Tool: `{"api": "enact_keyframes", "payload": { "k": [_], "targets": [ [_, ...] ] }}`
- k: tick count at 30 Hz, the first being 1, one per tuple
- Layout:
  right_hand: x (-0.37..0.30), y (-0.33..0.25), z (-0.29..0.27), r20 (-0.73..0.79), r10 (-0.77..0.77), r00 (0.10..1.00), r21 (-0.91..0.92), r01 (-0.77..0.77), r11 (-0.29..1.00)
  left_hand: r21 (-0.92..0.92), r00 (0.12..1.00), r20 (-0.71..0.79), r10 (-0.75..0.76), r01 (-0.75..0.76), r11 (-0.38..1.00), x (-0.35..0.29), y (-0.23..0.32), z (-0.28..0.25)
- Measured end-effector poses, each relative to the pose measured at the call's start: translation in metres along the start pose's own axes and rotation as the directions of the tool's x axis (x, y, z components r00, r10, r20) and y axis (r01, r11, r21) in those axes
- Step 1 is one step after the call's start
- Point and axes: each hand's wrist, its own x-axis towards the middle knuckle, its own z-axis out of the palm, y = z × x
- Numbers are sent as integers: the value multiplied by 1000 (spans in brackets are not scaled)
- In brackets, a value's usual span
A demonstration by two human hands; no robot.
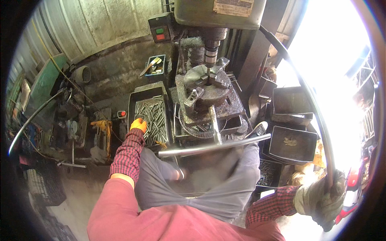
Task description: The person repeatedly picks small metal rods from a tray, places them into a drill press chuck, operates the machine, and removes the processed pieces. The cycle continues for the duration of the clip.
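My left hand (138,125), in an orange glove, is at the left side of a metal tray (131,105) of short metal rods (152,118). Its fingers look closed; what they hold, if anything, is hidden. My right hand (321,199), in a grey glove, grips the lower end of the long feed lever (307,86) of a drill press (219,14). Below the press's spindle (210,52), a drill bit points down into a round jaw chuck (207,82) on the work table. Whether a rod sits in the jaws, I cannot tell.
A shiny bar (215,146) crosses in front of my knees. Dark bins (292,144) stand at the right. A small blue box (155,66) with a brush lies behind the tray. A switch box (159,31) hangs at the back; another machine (72,130) is at the left.
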Motion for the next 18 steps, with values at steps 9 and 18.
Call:
{"api": "enact_keyframes", "payload": {
  "k": [9, 18],
  "targets": [
    [-29, 2, 40, 873, 213, 438, 249, -25, -968, 3, 1000, 0, 3, -3, 1000, -1, 0, -2],
    [-51, 16, 83, 910, 73, 407, -27, 236, -971, -11, 1000, 0, 13, -13, 1000, 0, 1, -3]
  ]
}}
